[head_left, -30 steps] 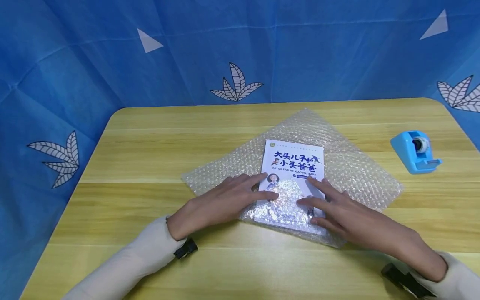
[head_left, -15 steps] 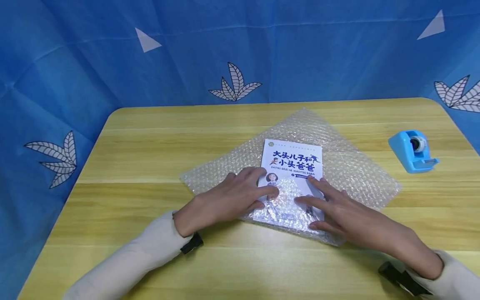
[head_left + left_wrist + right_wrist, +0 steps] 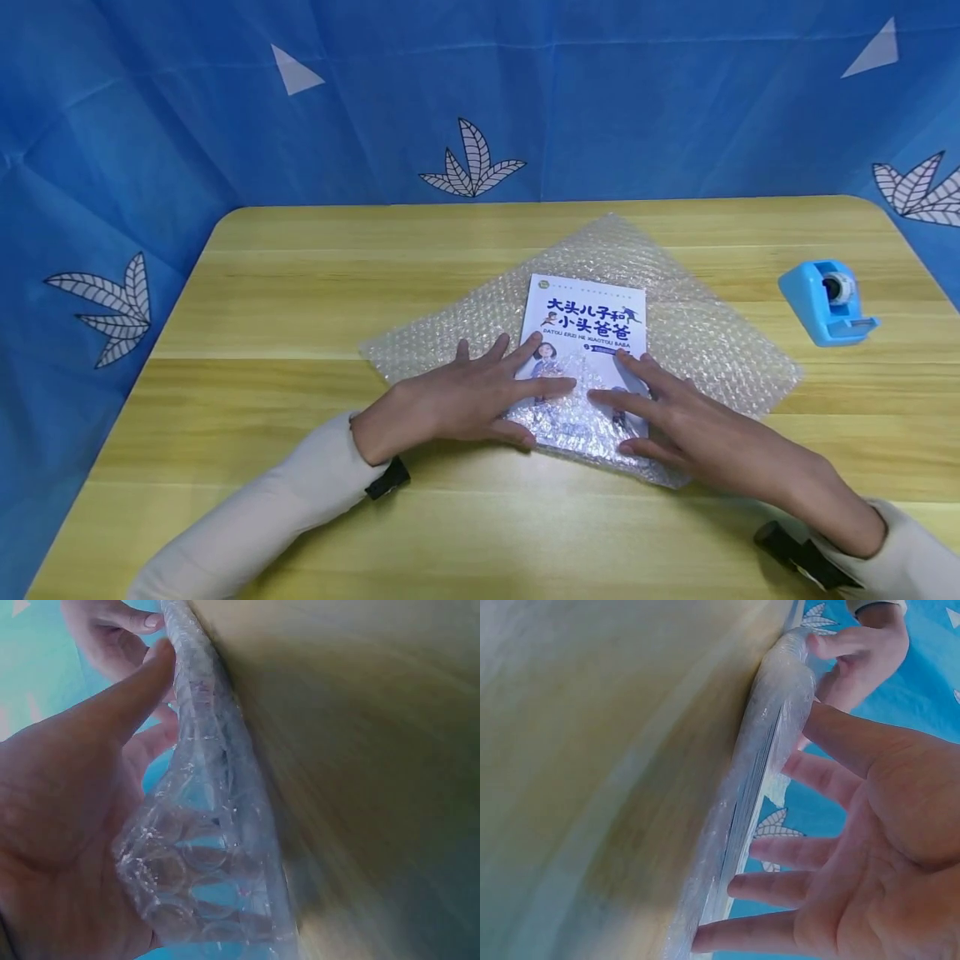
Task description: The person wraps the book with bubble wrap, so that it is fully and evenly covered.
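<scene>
A book (image 3: 592, 321) with blue Chinese lettering on a white cover lies on a sheet of bubble wrap (image 3: 720, 350). One flap of the wrap is folded up over the lower part of the cover. My left hand (image 3: 480, 396) spreads its fingers over the book's left side, its thumb at the folded lower edge. From the right, my right hand (image 3: 690, 417) rests with extended fingertips on the flap and cover. In the right wrist view, the book's page edges (image 3: 754, 799) show between layers of wrap beside the fingers.
A blue tape dispenser (image 3: 828, 304) with a roll of tape stands on the right of the wooden table (image 3: 300, 283). Behind the table hangs a blue cloth (image 3: 360, 108) with leaf prints. A dark strap (image 3: 387, 479) sits at the left cuff.
My left hand's fingers drew in, then spread again, its thumb shifting down to the folded lower edge. The right hand, book and bubble wrap have stayed nearly in place.
</scene>
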The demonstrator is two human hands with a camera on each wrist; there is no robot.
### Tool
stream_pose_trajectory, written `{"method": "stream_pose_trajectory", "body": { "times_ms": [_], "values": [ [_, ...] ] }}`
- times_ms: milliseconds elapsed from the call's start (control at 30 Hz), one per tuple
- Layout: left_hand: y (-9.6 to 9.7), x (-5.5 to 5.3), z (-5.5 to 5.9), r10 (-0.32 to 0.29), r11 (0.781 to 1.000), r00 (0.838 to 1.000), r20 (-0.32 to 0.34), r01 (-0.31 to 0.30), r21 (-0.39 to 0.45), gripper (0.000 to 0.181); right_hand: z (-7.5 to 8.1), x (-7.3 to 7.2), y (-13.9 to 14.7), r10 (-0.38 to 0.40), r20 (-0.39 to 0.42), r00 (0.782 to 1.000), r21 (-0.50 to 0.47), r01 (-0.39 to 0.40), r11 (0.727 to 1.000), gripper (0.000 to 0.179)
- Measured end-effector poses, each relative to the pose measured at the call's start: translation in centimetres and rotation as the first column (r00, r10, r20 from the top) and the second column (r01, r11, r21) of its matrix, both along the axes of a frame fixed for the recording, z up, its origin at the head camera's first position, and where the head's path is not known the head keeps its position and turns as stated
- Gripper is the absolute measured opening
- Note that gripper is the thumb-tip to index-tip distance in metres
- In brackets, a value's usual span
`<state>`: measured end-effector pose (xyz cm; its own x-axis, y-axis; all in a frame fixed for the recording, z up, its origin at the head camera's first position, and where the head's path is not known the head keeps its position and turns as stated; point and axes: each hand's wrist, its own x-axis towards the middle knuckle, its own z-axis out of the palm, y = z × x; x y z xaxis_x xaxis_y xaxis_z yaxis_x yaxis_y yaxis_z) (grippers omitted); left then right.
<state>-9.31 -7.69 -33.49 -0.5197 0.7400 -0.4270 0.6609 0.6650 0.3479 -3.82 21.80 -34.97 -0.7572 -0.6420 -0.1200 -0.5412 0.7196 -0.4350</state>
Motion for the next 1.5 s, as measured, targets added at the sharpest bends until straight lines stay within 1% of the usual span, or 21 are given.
{"method": "stream_pose_trajectory", "body": {
  "times_ms": [67,167,333,500,600,733,833,1000,1067,1267,1400,1500],
  "values": [
    [0.0,0.0,0.0,0.001,1.000,1.000,0.004,0.000,-0.005,0.087,0.0,0.0,0.0,0.003,0.003,1.000,-0.002,-0.003,1.000,0.055],
    [0.1,0.1,0.0,0.014,1.000,1.000,0.015,-0.014,-0.003,0.094,0.0,0.0,0.2,0.007,-0.001,1.000,-0.014,-0.007,1.000,0.055],
    [0.1,0.2,0.0,0.009,1.000,1.000,-0.016,-0.009,0.002,0.098,-0.2,0.1,0.3,0.014,-0.019,1.000,-0.036,-0.015,0.999,0.055],
    [-0.2,0.3,-0.1,0.004,1.000,0.999,-0.050,-0.004,0.000,0.097,-0.4,0.2,0.2,0.016,-0.027,0.999,-0.060,-0.018,0.998,0.056],
    [-0.2,0.3,-0.1,0.011,1.000,0.998,-0.064,-0.011,0.004,0.095,-0.4,0.2,0.2,0.013,-0.026,1.000,-0.056,-0.015,0.998,0.056],
    [-0.1,0.4,-0.2,0.027,1.000,0.997,-0.069,-0.027,0.003,0.094,-0.3,0.1,0.3,0.031,-0.052,0.998,-0.041,-0.034,0.999,0.057],
    [0.0,0.5,-0.2,0.027,1.000,0.996,-0.083,-0.027,0.000,0.094,-0.2,0.0,0.3,0.049,-0.072,0.996,-0.028,-0.051,0.998,0.057],
    [0.1,0.6,-0.4,0.021,1.000,0.993,-0.117,-0.020,0.007,0.094,0.1,-0.2,0.4,0.052,-0.049,0.997,-0.015,-0.053,0.998,0.055],
    [0.1,0.7,-0.4,0.029,1.000,0.993,-0.117,-0.028,0.015,0.094,0.2,-0.3,0.4,0.054,-0.040,0.998,-0.020,-0.055,0.998,0.054],
    [0.1,1.2,-0.4,0.060,0.998,0.992,-0.114,-0.056,0.042,0.095,0.1,-0.4,0.5,0.077,-0.057,0.995,-0.025,-0.078,0.997,0.055],
    [0.2,1.5,-0.4,0.063,0.997,0.989,-0.132,-0.056,0.055,0.094,-0.1,-0.4,0.6,0.081,-0.058,0.995,-0.019,-0.082,0.996,0.056],
    [0.2,1.6,-0.3,0.059,0.997,0.988,-0.141,-0.052,0.051,0.094,-0.1,-0.4,0.8,0.088,-0.071,0.994,-0.020,-0.089,0.996,0.057]
  ]
}}
